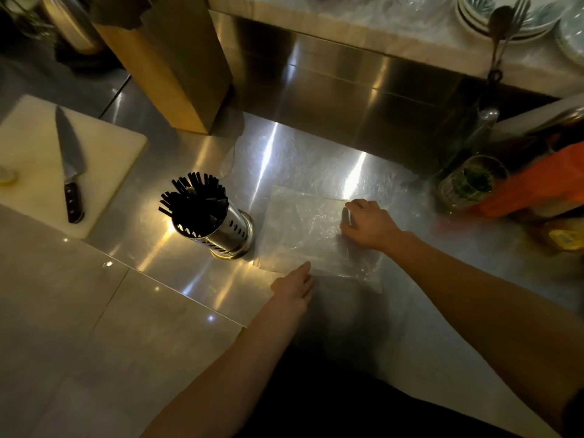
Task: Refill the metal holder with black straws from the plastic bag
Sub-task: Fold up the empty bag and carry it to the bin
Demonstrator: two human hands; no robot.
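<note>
Metal holder (229,230) is stood upright on the steel counter (316,153), just left of the plastic bag (303,235). It is packed with black straws (194,197), fanned out above the rim. The bag is laid flat on the counter and no straws can be made out inside, though the film is glary so that is not certain. The refill is judged essentially done, with the bag now being smoothed or gathered. Right hand (369,224) is set on the bag's right edge with fingers curled in, and the film appears to be pinched there, probably to anchor or lift that side. Left hand (294,286) is held flat with fingers straight and nothing gripped, its tips at the bag's near-left edge. Contact with the film cannot be confirmed. The holder is kept near the bag, likely for short transfers, but that also puts it in the left hand's sweep, so a tip-over is judged the main risk. A cutting board (31,147) with a knife (71,165) on it is parked well to the left, out of the way. A wooden block (167,58) is stood behind the holder. On the right, a glass of green herbs (471,184) and an orange glove-like item (537,188) are crowded near the right forearm, so room on that side is limited. Stacked plates (521,17) and hanging utensils (502,33) are seen on the raised shelf behind, clear of the work.
</note>
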